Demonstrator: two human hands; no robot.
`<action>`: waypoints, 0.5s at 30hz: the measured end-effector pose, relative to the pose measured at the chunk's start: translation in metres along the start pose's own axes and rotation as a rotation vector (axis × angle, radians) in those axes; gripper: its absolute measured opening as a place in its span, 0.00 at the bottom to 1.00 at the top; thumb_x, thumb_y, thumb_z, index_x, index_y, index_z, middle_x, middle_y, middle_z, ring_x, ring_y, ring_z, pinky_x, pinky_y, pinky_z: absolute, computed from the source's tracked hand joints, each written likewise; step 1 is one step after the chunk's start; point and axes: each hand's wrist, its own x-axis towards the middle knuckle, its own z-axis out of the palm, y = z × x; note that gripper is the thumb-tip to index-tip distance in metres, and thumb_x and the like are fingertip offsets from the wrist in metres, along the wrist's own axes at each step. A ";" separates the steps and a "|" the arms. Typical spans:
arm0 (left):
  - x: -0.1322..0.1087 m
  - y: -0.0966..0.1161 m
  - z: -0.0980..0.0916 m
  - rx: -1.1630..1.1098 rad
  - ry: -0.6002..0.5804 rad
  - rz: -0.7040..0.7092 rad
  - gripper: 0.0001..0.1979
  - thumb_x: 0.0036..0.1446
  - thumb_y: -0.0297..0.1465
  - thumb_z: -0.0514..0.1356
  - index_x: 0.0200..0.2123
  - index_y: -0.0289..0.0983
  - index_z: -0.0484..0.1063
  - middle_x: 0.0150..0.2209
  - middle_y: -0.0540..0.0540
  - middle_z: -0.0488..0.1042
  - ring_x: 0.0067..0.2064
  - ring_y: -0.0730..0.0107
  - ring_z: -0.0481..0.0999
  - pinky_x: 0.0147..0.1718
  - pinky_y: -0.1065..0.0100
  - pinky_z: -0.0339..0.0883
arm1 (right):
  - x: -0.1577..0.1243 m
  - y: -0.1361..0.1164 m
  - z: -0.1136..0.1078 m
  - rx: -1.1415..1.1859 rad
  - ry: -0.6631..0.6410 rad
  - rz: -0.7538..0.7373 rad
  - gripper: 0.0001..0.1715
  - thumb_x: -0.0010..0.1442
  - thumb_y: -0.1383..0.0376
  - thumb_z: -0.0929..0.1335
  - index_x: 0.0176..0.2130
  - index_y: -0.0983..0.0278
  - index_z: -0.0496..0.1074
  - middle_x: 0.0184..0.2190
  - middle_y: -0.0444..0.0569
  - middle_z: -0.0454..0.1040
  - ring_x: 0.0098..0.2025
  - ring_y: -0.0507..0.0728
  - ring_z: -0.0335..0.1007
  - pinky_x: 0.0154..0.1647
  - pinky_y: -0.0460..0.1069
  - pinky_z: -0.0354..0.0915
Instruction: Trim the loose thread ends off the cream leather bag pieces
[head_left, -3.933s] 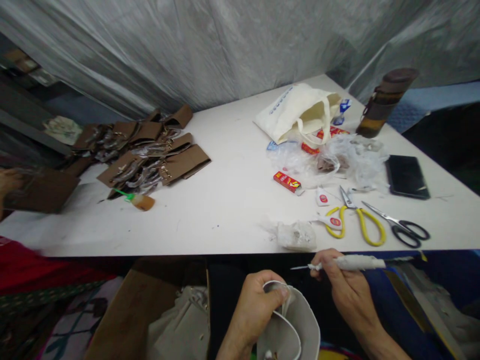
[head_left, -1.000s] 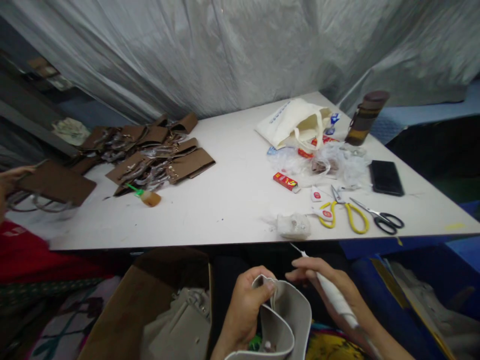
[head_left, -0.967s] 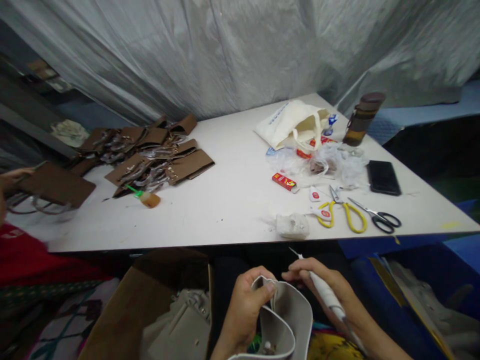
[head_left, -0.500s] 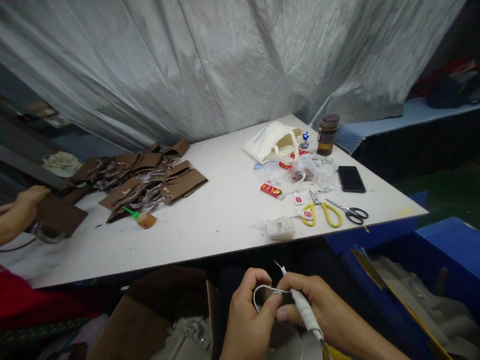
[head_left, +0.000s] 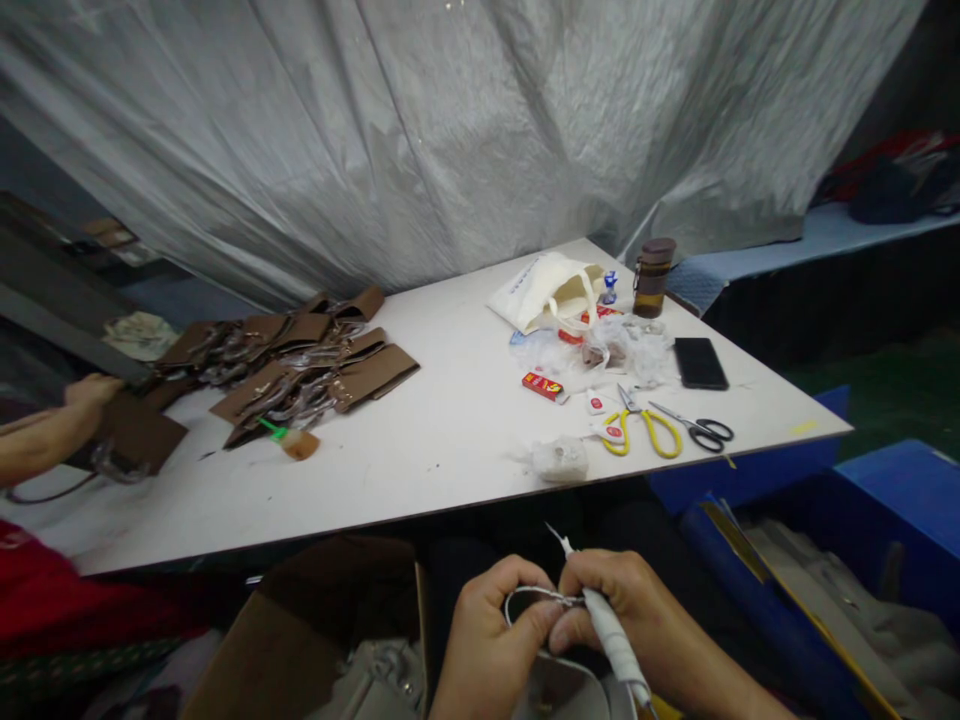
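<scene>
Below the table's near edge, my left hand (head_left: 491, 640) pinches the top rim of a pale grey bag (head_left: 555, 690) that sits in my lap. My right hand (head_left: 637, 630) is closed round a white pen-shaped tool (head_left: 607, 630), thin metal tip pointing up and left, and its fingers also press on the bag's rim right beside my left hand. Most of the bag lies below the picture's edge.
On the white table (head_left: 450, 440): brown leather pieces (head_left: 300, 365), a small glue bottle (head_left: 292, 440), yellow scissors (head_left: 645, 430), black scissors (head_left: 701, 430), a phone (head_left: 699, 362), a cloth tote (head_left: 547, 290), a brown flask (head_left: 652, 277). Another person's hand (head_left: 82, 400) holds a brown piece at left. A cardboard box (head_left: 315, 630) stands beneath.
My hands have come together at the bag's rim; earlier the right hand held the tool apart from it. The view has tilted up. The other person's hand shifted on the brown piece.
</scene>
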 end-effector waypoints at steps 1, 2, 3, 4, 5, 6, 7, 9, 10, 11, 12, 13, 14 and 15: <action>0.001 -0.001 -0.003 -0.009 -0.038 0.001 0.04 0.53 0.30 0.66 0.28 0.36 0.78 0.27 0.50 0.75 0.32 0.66 0.71 0.33 0.69 0.62 | 0.000 0.000 0.000 0.000 0.002 -0.003 0.23 0.58 0.49 0.76 0.26 0.65 0.75 0.25 0.42 0.72 0.27 0.51 0.65 0.27 0.44 0.57; 0.002 -0.001 -0.005 -0.019 -0.067 0.007 0.05 0.55 0.31 0.65 0.29 0.36 0.78 0.28 0.49 0.75 0.33 0.66 0.71 0.34 0.69 0.63 | 0.000 0.001 -0.001 -0.006 0.007 -0.009 0.23 0.59 0.49 0.76 0.26 0.65 0.75 0.25 0.42 0.71 0.27 0.51 0.65 0.27 0.44 0.57; 0.003 -0.003 -0.006 -0.031 -0.081 0.013 0.07 0.56 0.33 0.65 0.30 0.36 0.78 0.29 0.49 0.75 0.33 0.66 0.71 0.35 0.69 0.63 | 0.001 0.002 -0.001 -0.015 0.012 -0.015 0.22 0.60 0.50 0.75 0.26 0.64 0.75 0.24 0.42 0.70 0.27 0.51 0.65 0.27 0.44 0.56; 0.005 -0.004 -0.007 -0.046 -0.084 0.017 0.09 0.58 0.35 0.65 0.30 0.36 0.78 0.29 0.48 0.75 0.34 0.65 0.71 0.35 0.68 0.63 | 0.001 0.004 -0.001 -0.024 0.014 -0.021 0.22 0.60 0.51 0.75 0.27 0.64 0.75 0.25 0.42 0.70 0.27 0.51 0.64 0.27 0.44 0.56; 0.006 -0.006 -0.007 -0.066 -0.077 0.017 0.11 0.59 0.37 0.64 0.31 0.36 0.78 0.29 0.48 0.75 0.34 0.65 0.71 0.36 0.68 0.64 | 0.002 0.007 -0.001 -0.033 0.019 -0.026 0.21 0.61 0.52 0.75 0.27 0.64 0.75 0.25 0.42 0.69 0.27 0.51 0.64 0.27 0.44 0.56; 0.008 -0.008 -0.007 -0.087 -0.067 0.013 0.12 0.60 0.39 0.64 0.31 0.36 0.78 0.30 0.48 0.74 0.35 0.65 0.71 0.36 0.68 0.64 | 0.002 0.009 0.000 -0.043 0.022 -0.029 0.21 0.62 0.52 0.74 0.27 0.64 0.75 0.25 0.42 0.69 0.27 0.51 0.64 0.28 0.44 0.56; 0.010 -0.011 -0.005 -0.105 -0.058 0.008 0.13 0.61 0.40 0.64 0.31 0.36 0.78 0.30 0.48 0.74 0.35 0.65 0.71 0.37 0.68 0.64 | 0.003 0.012 0.000 -0.052 0.028 -0.034 0.21 0.62 0.52 0.74 0.27 0.64 0.75 0.25 0.42 0.69 0.27 0.50 0.64 0.28 0.44 0.56; 0.013 -0.015 -0.002 -0.130 -0.047 -0.004 0.14 0.62 0.41 0.64 0.31 0.36 0.77 0.30 0.48 0.73 0.35 0.65 0.70 0.37 0.68 0.64 | 0.004 0.017 0.002 -0.067 0.044 -0.047 0.23 0.64 0.50 0.73 0.27 0.64 0.75 0.26 0.42 0.68 0.27 0.50 0.64 0.28 0.44 0.57; 0.015 -0.017 0.000 -0.140 -0.043 -0.010 0.14 0.61 0.41 0.65 0.31 0.36 0.77 0.30 0.49 0.73 0.35 0.66 0.70 0.37 0.68 0.64 | 0.005 0.018 0.002 -0.074 0.052 -0.054 0.23 0.64 0.49 0.72 0.27 0.64 0.74 0.26 0.42 0.67 0.27 0.50 0.64 0.28 0.44 0.57; 0.016 -0.019 0.001 -0.156 -0.036 -0.016 0.15 0.61 0.42 0.65 0.31 0.35 0.77 0.30 0.49 0.73 0.35 0.66 0.70 0.38 0.69 0.64 | 0.005 0.019 0.003 -0.078 0.058 -0.059 0.24 0.65 0.49 0.72 0.27 0.64 0.74 0.26 0.42 0.67 0.27 0.51 0.64 0.28 0.44 0.57; 0.016 -0.020 0.003 -0.180 -0.029 -0.023 0.15 0.61 0.42 0.66 0.32 0.35 0.78 0.30 0.49 0.73 0.35 0.66 0.70 0.38 0.69 0.64 | 0.005 0.020 0.003 -0.080 0.061 -0.062 0.25 0.65 0.49 0.72 0.27 0.64 0.73 0.26 0.42 0.67 0.28 0.51 0.64 0.28 0.44 0.57; 0.017 -0.022 0.004 -0.216 -0.022 -0.029 0.15 0.61 0.42 0.66 0.32 0.35 0.78 0.30 0.49 0.73 0.35 0.66 0.70 0.38 0.69 0.64 | 0.005 0.020 0.003 -0.080 0.066 -0.066 0.25 0.65 0.49 0.72 0.26 0.64 0.72 0.26 0.42 0.66 0.28 0.51 0.63 0.28 0.45 0.56; 0.018 -0.024 0.005 -0.265 -0.014 -0.032 0.16 0.61 0.43 0.67 0.33 0.35 0.78 0.30 0.49 0.73 0.35 0.66 0.70 0.38 0.69 0.64 | 0.005 0.021 0.003 -0.078 0.072 -0.069 0.26 0.65 0.49 0.72 0.26 0.64 0.71 0.25 0.42 0.66 0.28 0.51 0.63 0.28 0.45 0.56; 0.018 -0.027 0.005 -0.326 -0.009 -0.031 0.16 0.61 0.44 0.66 0.34 0.35 0.78 0.31 0.49 0.74 0.36 0.67 0.70 0.38 0.69 0.64 | 0.004 0.021 0.003 -0.070 0.082 -0.071 0.25 0.65 0.49 0.71 0.26 0.64 0.70 0.25 0.41 0.65 0.27 0.51 0.62 0.29 0.45 0.56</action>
